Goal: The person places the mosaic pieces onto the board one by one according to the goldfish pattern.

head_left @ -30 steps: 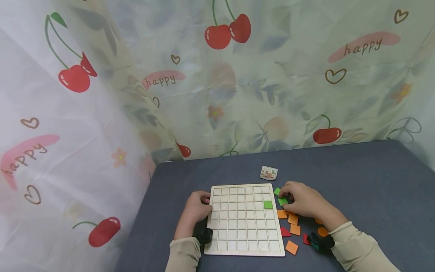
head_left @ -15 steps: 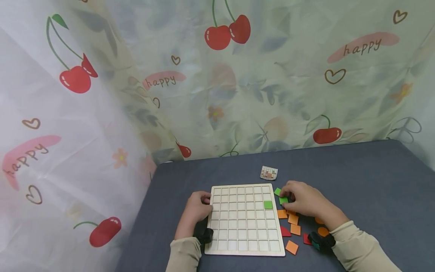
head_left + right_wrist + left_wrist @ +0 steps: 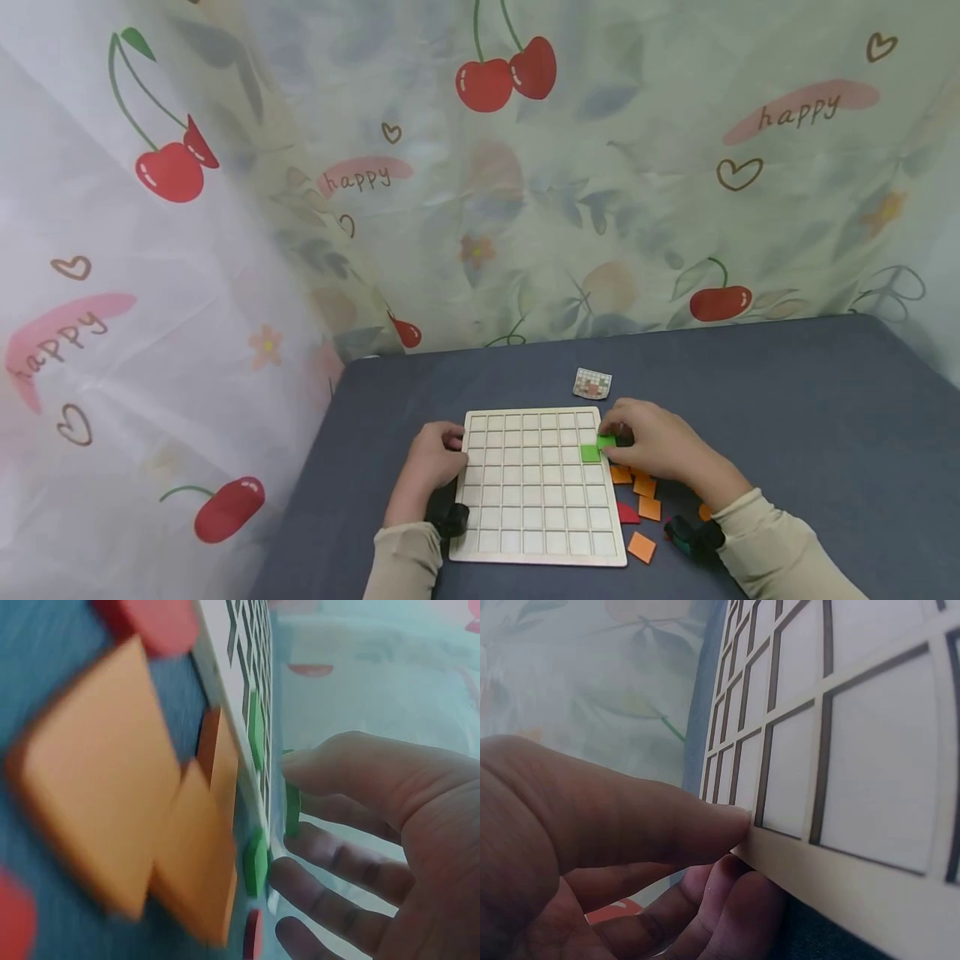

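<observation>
A pale wooden grid board (image 3: 532,508) lies on the dark table. My left hand (image 3: 433,457) grips its left edge; the left wrist view shows the thumb (image 3: 705,829) on the rim and fingers curled at its underside. My right hand (image 3: 663,437) pinches a green square tile (image 3: 607,442) above the board's right edge. In the right wrist view that tile (image 3: 292,806) sits between thumb and fingertips. Another green tile (image 3: 590,453) fills a cell in the rightmost column. One more green tile (image 3: 256,862) lies beside the board under my right hand.
Several orange tiles (image 3: 641,547) and a red piece (image 3: 628,513) lie along the board's right side, some overlapping. A small picture card (image 3: 592,383) rests behind the board. A cherry-print curtain (image 3: 525,208) hangs behind the table and at its left.
My right hand has moved left from the loose pieces, carrying a green tile over the board's right edge. My left hand stays at the left edge.
</observation>
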Tool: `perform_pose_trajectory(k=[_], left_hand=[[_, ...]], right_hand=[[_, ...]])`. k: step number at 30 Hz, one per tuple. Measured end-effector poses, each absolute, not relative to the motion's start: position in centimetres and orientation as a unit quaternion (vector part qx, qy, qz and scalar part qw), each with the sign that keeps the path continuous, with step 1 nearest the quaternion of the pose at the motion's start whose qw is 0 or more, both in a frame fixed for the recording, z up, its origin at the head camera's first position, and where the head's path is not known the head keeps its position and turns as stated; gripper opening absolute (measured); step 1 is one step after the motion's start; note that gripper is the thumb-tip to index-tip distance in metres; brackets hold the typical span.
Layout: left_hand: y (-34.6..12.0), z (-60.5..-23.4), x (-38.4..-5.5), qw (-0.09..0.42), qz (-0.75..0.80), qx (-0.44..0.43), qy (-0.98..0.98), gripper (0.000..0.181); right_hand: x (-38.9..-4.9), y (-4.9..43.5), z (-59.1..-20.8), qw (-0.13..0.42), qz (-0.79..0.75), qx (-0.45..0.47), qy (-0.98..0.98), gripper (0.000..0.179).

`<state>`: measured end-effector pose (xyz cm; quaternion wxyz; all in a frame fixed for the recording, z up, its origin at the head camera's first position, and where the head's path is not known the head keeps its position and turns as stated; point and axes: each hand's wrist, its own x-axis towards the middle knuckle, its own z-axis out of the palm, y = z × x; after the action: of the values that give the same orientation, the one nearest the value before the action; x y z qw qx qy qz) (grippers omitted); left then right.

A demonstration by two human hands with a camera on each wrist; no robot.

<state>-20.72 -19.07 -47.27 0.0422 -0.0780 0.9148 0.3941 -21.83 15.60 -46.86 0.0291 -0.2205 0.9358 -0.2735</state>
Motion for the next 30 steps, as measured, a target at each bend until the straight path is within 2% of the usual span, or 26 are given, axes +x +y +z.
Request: perform_pose_trajectory(k=[16, 30], left_hand=[[-19.3, -47.4, -20.6, 0.041, 0.399, -0.069, 0.913, 0.046], [-19.2, -47.2, -20.7, 0.033, 0.398, -0.065, 0.914, 0.045]], right_hand=[[-21.6, 11.4, -47.8, 0.017, -0.27, -0.276, 0.922, 0.009], [-21.7, 11.1, -47.3, 0.028, -0.274, -0.266, 0.924, 0.012]])
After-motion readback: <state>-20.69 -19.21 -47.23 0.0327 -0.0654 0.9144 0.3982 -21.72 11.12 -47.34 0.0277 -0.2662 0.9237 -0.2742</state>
